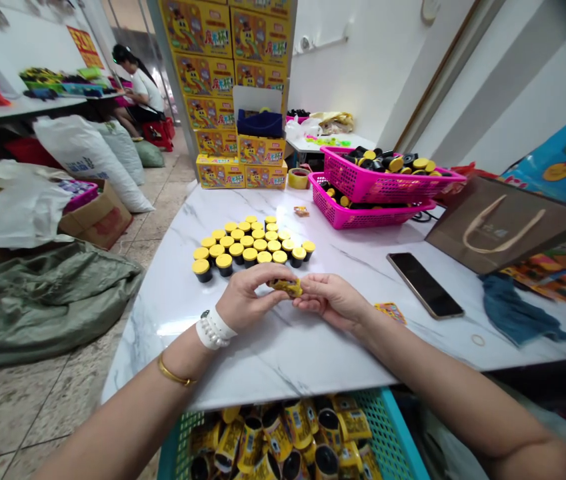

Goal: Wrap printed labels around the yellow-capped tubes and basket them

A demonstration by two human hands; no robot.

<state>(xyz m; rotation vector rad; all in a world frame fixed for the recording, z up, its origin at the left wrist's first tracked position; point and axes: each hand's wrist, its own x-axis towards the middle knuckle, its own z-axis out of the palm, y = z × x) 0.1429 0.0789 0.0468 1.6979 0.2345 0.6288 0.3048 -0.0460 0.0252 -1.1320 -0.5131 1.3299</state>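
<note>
Both hands meet above the near middle of the white marbled table (263,360). Between them is a small yellow printed piece (287,287), crumpled or curved; its exact kind is not clear. My left hand (255,293) is closed round its left side, thumb below and fingers above. The fingertips of my right hand (330,299) pinch its right end. Just beyond stand several small black cups with yellow lids (236,249), upright and grouped close together. A flat, colourful printed card (391,312) lies beside my right forearm.
Stacked pink baskets (363,215) hold black and yellow cups. Yellow boxes (220,173) rise at the back. A phone (425,285), blue cloth (520,310) and brown paper bag (493,220) lie right. Below the edge, a teal basket (397,433) holds printed cups. A person sits far left.
</note>
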